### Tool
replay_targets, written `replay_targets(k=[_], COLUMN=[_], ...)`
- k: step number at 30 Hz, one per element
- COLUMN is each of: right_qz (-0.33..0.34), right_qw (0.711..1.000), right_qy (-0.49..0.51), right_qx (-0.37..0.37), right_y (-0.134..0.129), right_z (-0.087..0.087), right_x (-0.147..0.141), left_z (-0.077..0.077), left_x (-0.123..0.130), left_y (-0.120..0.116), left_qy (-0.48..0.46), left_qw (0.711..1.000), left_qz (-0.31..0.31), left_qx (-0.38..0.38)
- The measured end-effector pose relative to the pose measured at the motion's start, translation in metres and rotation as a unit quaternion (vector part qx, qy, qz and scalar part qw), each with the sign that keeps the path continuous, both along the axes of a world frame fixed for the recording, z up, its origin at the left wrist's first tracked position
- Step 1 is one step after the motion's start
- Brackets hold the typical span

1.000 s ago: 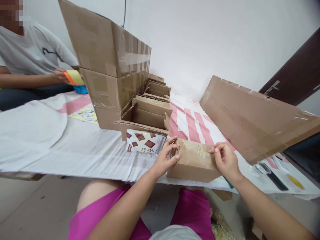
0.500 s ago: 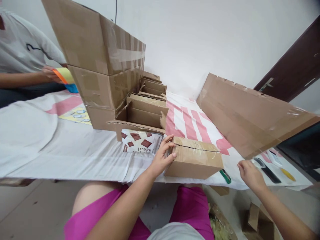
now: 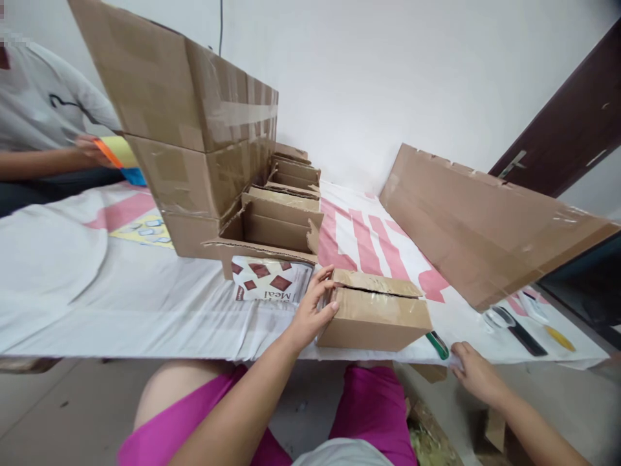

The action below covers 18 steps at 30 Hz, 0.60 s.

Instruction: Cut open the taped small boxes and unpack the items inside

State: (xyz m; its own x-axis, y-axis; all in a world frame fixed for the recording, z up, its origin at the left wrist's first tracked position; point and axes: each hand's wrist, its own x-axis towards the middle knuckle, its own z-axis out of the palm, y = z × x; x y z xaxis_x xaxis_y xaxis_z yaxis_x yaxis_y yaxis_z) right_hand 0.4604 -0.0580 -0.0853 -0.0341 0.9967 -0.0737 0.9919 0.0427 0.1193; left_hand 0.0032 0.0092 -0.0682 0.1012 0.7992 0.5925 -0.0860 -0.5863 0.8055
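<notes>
A closed cardboard box lies at the front edge of the table, with a dark seam along its top. Its left end is in the grip of my left hand, thumb on the near side and fingers over the upper edge. To the right, my right hand hovers at the table edge with its fingers curled together; whether something small is between them I cannot make out. A green-handled cutter lies between that hand and the box. Left of the box, a printed white packet leans against an open carton.
Stacked taped cartons form a wall on the left. A large cardboard panel stands on the right. Near it lie a black-handled tool and a yellow object. Beyond the stack, a co-worker holds a colourful item.
My right hand has moved left and down, closer to the green-handled cutter. My left hand keeps its place on the box. The view has shifted slightly.
</notes>
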Motion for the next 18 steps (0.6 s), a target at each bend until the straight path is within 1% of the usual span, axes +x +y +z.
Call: replay_targets(k=[2, 4, 5, 7, 9, 10, 12, 15, 18], right_qz=[-0.007, -0.018, -0.016, 0.015, 0.068, 0.095, 0.141, 0.207, 0.274], right_qw=[1.0, 1.0, 0.999, 0.989, 0.965, 0.951, 0.927, 0.902, 0.89], right_qy=[-0.001, 0.011, 0.024, 0.057, 0.093, 0.108, 0.129, 0.154, 0.176], right_qx=[-0.016, 0.006, 0.039, 0.138, 0.236, 0.273, 0.322, 0.347, 0.32], right_y=[0.001, 0.006, 0.009, 0.017, 0.025, 0.028, 0.034, 0.037, 0.036], right_z=[0.006, 0.017, 0.025, 0.042, 0.062, 0.072, 0.089, 0.107, 0.118], right_x=[-0.002, -0.007, -0.012, -0.026, -0.044, -0.055, -0.077, -0.11, -0.142], left_z=[0.001, 0.002, 0.003, 0.004, 0.004, 0.004, 0.004, 0.002, 0.0], left_x=[0.0, -0.001, -0.001, -0.001, -0.001, -0.001, -0.001, 0.0, 0.0], left_y=[-0.001, -0.001, -0.002, -0.002, -0.002, -0.002, -0.002, -0.001, -0.001], left_qy=[0.002, 0.004, 0.005, 0.006, 0.007, 0.007, 0.008, 0.002, -0.016], left_qw=[1.0, 1.0, 1.0, 1.0, 1.0, 1.0, 1.0, 1.0, 1.0], left_qz=[0.002, 0.001, 0.001, 0.0, 0.0, 0.001, 0.0, -0.005, -0.009], left_qx=[0.001, 0.001, 0.001, -0.001, -0.005, -0.007, -0.007, -0.007, -0.013])
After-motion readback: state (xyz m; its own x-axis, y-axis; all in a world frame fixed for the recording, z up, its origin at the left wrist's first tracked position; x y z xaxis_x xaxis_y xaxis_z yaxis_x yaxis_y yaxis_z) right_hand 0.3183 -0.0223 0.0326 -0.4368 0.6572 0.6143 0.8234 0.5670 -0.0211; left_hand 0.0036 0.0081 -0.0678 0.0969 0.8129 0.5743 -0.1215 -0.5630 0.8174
